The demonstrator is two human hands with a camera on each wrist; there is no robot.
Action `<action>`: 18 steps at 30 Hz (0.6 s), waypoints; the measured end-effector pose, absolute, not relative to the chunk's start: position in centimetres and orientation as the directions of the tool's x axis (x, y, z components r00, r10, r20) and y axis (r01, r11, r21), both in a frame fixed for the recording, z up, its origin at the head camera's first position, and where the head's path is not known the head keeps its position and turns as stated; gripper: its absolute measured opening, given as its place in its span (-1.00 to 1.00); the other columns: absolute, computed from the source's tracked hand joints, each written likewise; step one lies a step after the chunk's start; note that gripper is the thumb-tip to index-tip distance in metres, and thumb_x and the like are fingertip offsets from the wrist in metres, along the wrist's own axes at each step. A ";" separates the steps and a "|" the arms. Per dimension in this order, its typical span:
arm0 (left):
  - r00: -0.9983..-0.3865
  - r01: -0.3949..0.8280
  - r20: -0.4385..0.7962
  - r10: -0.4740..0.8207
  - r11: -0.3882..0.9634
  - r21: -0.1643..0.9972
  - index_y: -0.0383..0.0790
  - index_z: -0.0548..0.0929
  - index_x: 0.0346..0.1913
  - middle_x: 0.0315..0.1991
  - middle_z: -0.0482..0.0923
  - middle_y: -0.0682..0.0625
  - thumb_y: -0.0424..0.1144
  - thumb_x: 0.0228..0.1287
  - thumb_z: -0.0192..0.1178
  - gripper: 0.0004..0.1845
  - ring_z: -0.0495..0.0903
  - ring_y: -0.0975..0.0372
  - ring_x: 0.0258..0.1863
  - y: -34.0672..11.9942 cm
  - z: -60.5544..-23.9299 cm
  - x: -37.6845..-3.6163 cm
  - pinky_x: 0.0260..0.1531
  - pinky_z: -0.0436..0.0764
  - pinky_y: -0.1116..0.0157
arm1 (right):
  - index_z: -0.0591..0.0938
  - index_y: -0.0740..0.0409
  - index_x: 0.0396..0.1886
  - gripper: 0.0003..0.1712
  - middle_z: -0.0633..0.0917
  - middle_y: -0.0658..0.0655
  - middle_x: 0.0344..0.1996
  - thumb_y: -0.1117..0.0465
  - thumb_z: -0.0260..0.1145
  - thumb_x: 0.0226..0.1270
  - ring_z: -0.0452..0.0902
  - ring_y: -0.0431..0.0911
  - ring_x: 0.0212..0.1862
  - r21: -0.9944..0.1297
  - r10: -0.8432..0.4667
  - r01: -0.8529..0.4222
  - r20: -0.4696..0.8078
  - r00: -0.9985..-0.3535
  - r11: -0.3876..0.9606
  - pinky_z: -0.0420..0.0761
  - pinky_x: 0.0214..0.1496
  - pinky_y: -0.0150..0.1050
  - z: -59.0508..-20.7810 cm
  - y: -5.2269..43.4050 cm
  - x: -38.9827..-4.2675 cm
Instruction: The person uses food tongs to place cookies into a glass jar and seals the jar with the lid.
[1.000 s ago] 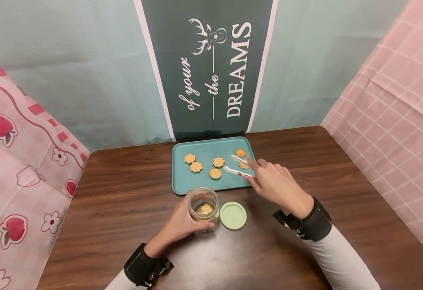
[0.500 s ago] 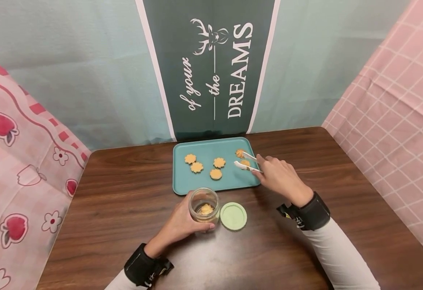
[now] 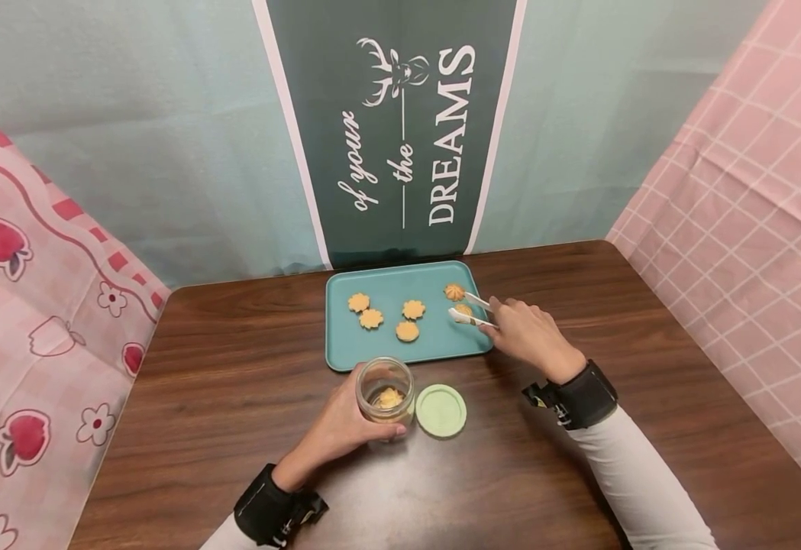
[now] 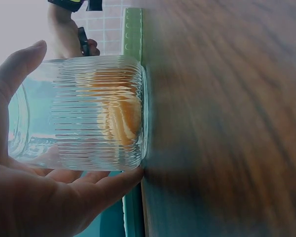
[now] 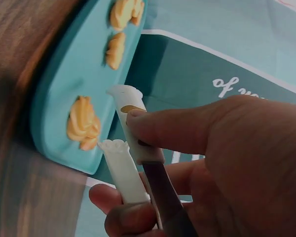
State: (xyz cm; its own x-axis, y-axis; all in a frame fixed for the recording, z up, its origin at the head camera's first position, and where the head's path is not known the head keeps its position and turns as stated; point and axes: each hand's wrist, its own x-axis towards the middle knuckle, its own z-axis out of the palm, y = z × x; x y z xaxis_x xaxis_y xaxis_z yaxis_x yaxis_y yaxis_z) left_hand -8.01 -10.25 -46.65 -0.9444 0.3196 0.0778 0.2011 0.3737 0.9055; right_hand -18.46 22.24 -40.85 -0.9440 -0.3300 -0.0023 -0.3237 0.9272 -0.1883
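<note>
My left hand grips a clear glass jar upright on the table. Through its ribbed wall in the left wrist view, swirled cookies show at the bottom. My right hand holds tongs with white tips and dark handles, pinched between thumb and fingers. Their tips stand apart, with nothing clamped between them. At the tray's right end, the tips reach either side of one cookie; another cookie lies just behind, by the far tip.
A teal tray at the back of the wooden table carries several flower-shaped cookies towards its left and middle. Beside the jar lies a round green lid. Fabric hangings stand behind and at both sides.
My right hand has drawn the tongs rightward, from beside the middle cookies to the two cookies at the tray's right end. My left hand and the jar stay put.
</note>
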 end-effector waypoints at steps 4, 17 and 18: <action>-0.945 0.207 0.084 0.317 0.376 0.903 -0.05 0.47 0.40 0.22 0.67 -0.01 -0.14 -0.12 0.75 -0.04 0.63 0.07 0.21 -10.4 -46.8 -8.0 0.26 0.55 -0.04 | 0.56 0.40 0.30 -0.41 0.63 0.21 -0.31 0.02 0.36 0.54 0.53 0.03 -0.41 -0.186 -0.324 -0.314 -0.028 -0.945 0.931 0.46 -0.47 -0.08 -41.5 22.2 -18.9; -0.944 0.214 0.092 0.316 0.377 0.901 -0.06 0.48 0.40 0.23 0.67 -0.02 -0.07 -0.11 0.75 -0.04 0.63 0.06 0.20 -10.4 -47.0 -8.1 0.24 0.56 -0.07 | 0.58 0.41 0.20 -0.48 0.60 0.20 -0.34 0.04 0.35 0.56 0.49 0.01 -0.44 -0.181 -0.307 -0.288 -0.087 -0.948 0.940 0.43 -0.48 -0.12 -42.4 22.1 -19.4; -0.945 0.212 0.090 0.316 0.378 0.901 -0.06 0.48 0.40 0.23 0.67 -0.01 -0.07 -0.12 0.75 -0.04 0.64 0.07 0.20 -10.4 -47.0 -8.1 0.24 0.56 -0.07 | 0.58 0.41 0.21 -0.47 0.61 0.21 -0.33 0.04 0.34 0.56 0.49 0.01 -0.43 -0.178 -0.307 -0.288 -0.089 -0.948 0.941 0.43 -0.47 -0.12 -42.4 22.1 -19.4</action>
